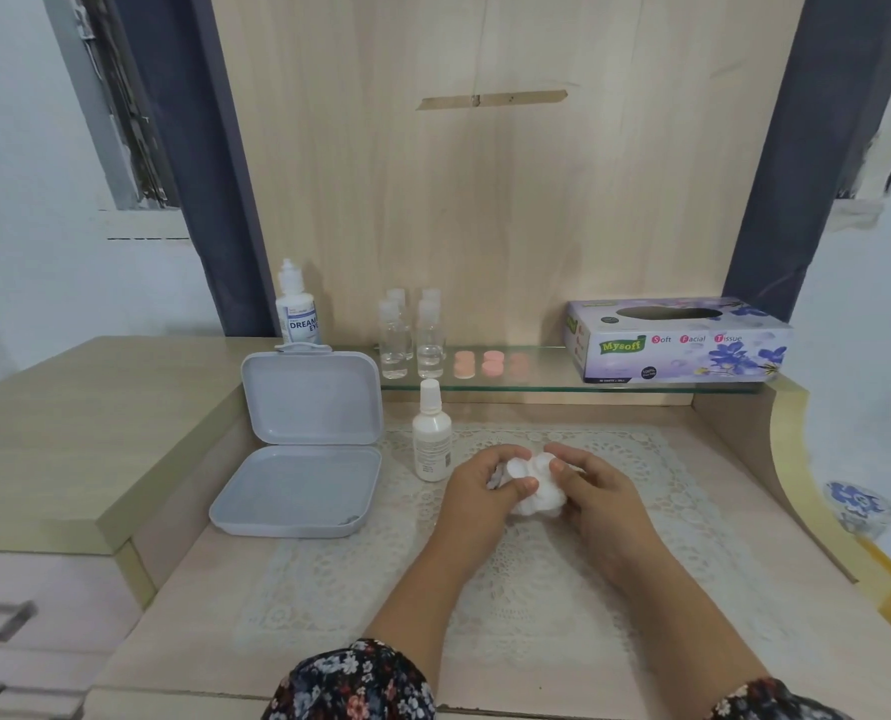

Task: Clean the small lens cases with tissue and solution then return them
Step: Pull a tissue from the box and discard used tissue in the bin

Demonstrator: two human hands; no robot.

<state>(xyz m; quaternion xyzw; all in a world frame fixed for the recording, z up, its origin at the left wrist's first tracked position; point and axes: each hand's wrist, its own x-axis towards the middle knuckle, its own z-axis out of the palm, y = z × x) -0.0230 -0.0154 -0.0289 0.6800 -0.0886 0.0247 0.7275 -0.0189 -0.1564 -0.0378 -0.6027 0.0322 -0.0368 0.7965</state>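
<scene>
Centrally, low in the frame, both hands grip a crumpled white tissue wad point(534, 485) above the lace mat point(641, 511) on the pale wooden worktop point(173, 615): the left hand point(477, 493) curls round its left side, the right hand point(596, 493) pinches its right. Whether a lens case sits inside the tissue cannot be told. Just left stands a small white solution bottle point(431, 433), then an open grey hinged plastic box point(303, 449). Pink round lens cases point(491, 363) lie on the glass shelf point(537, 384) at centre, between clear small bottles point(412, 337) and a purple floral tissue box point(680, 340).
</scene>
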